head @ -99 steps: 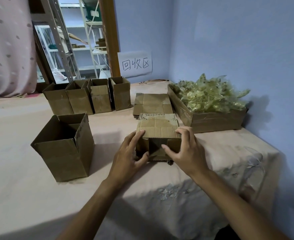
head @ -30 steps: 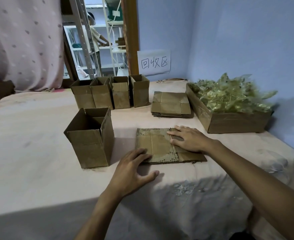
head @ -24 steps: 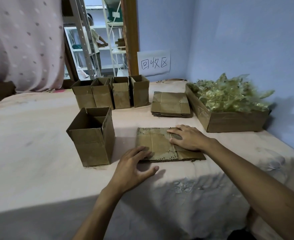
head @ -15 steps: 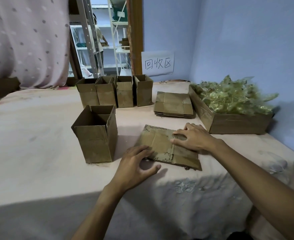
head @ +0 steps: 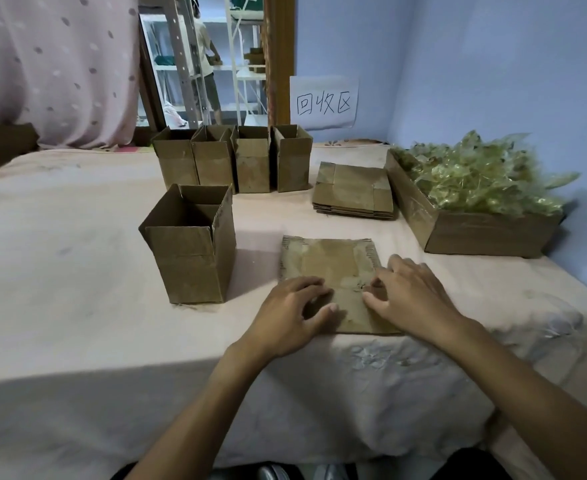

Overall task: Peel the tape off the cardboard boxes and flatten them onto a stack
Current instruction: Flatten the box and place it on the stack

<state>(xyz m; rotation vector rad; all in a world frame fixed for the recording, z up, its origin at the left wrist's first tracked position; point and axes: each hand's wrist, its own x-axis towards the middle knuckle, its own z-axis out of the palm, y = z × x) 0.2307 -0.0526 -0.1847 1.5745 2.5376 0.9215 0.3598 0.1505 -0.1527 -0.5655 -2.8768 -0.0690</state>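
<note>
A flattened cardboard box lies on the cloth-covered table in front of me. My left hand rests on its near left part with bent fingers and the thumb spread out. My right hand lies over its near right edge, fingertips and thumb close together on the cardboard. An upright open box stands to the left of it. A stack of flattened boxes lies further back. Several open boxes stand in a row behind.
A low cardboard tray heaped with crumpled clear tape sits at the right by the blue wall. A paper sign hangs behind the stack. The table's front edge runs just below my hands. A person stands in the doorway.
The half-folded box has been pressed flat and turned on the table so it lies square to me. Both hands have slid to its near end.
</note>
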